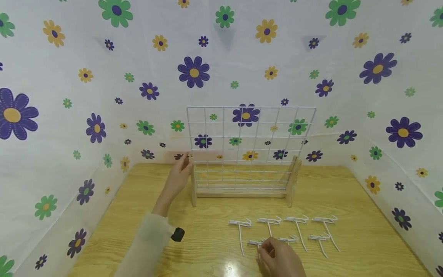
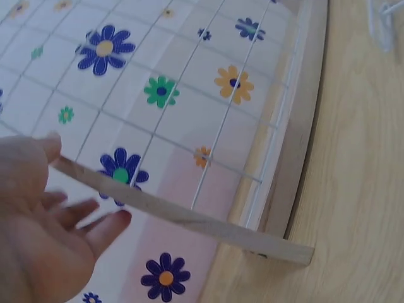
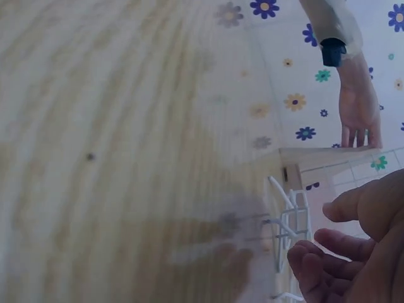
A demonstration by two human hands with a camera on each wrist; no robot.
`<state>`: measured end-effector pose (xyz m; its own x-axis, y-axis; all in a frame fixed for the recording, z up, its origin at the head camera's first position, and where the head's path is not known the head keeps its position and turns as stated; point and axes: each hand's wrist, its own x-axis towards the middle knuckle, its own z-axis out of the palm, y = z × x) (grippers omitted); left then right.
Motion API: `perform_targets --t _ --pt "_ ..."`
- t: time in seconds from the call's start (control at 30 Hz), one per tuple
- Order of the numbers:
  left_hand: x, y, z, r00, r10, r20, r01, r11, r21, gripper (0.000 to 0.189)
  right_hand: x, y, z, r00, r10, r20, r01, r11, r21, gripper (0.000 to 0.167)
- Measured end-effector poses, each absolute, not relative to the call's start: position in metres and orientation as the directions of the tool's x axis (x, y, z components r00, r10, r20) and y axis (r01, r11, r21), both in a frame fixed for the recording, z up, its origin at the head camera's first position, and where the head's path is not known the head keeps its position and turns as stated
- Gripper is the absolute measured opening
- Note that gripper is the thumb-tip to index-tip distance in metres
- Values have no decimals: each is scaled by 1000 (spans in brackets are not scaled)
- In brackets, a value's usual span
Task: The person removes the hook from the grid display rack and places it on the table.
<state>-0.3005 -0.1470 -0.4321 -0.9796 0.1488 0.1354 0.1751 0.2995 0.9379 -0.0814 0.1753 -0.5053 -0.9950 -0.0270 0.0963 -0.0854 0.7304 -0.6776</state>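
A white wire grid panel [image 1: 242, 149] stands upright in a wooden stand, between the left wooden post [image 2: 189, 218] and the right wooden post [image 1: 293, 181]. My left hand [image 1: 180, 173] is at the top of the left post; its thumb touches the post's end, and the other fingers extend loosely beside it. White wire display hooks [image 1: 297, 220] lie in two rows on the table in front of the stand. Over the front row is my right hand [image 1: 280, 256], beside the leftmost front hook [image 1: 254, 242]. Its fingers are loosely bent, with a gap between thumb and fingertips.
The wood-grain table [image 1: 138, 200] ends at a flower-printed cloth [image 1: 221, 73] behind and at both sides. A wooden crossbar [image 1: 242, 193] joins the posts low down. A dark wrist camera [image 1: 178, 234] sticks out from my left sleeve.
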Motion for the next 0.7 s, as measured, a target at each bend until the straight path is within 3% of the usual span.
perform_targets --t 0.17,0.23,0.37,0.53,0.7 --pt "-278 -141 -426 -996 65 63 82 345 935 80 -86 176 -494 -991 -81 108 -135 663 -736 17" --pt "-267 -138 -425 -995 73 69 91 362 928 78 -88 176 -489 -987 -94 128 -158 644 -749 20" --pt "-243 -132 -424 -983 130 132 173 388 905 70 -93 178 -480 -973 -123 194 -228 624 -747 29" --pt "-216 -124 -424 -940 233 248 330 447 831 79 -98 180 -469 -956 -136 261 -284 666 -690 43" --pt "-191 -119 -425 -852 364 375 523 588 617 80 -103 188 -459 -924 -185 333 -364 686 -629 55"
